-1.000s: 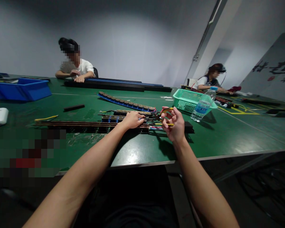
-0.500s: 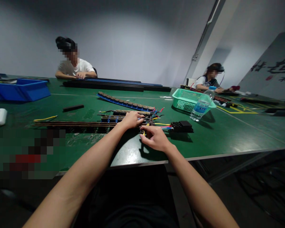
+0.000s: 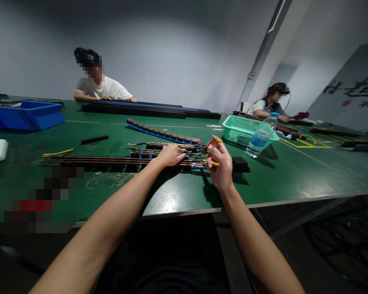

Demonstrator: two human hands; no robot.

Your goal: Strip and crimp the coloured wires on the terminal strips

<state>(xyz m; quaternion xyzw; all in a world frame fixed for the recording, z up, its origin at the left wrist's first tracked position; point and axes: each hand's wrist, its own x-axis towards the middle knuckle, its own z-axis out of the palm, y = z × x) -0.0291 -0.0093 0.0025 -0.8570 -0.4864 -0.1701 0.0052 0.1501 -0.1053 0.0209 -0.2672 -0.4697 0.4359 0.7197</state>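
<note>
My left hand (image 3: pixel 171 155) lies across the long strips, its fingers bent over a black-and-blue strip with copper bars (image 3: pixel 141 152). Yellow-handled pliers (image 3: pixel 215 142) are in my right hand (image 3: pixel 221 166), with the handles spread and the dark jaws by the wire ends. Red, blue and white wires (image 3: pixel 198 166) come out of the strips' right ends, partly hidden by my right hand. Nearest to me is a longer strip with copper bars (image 3: pixel 110 160), running left under my left wrist. A black block (image 3: pixel 240 164) sits just right of my right hand.
Behind the strips lies another blue-backed strip (image 3: pixel 162 131). A green basket (image 3: pixel 237 130) and a water bottle (image 3: pixel 260 139) stand to the right, a blue bin (image 3: pixel 33 116) to the left. Black bars (image 3: pixel 135 110) lie before a co-worker (image 3: pixel 102 87); another person (image 3: pixel 268 104) sits far right.
My right hand has moved right and slightly up with the pliers, whose handles now show spread. My left hand has stayed in place. The co-worker opposite has spread their arms.
</note>
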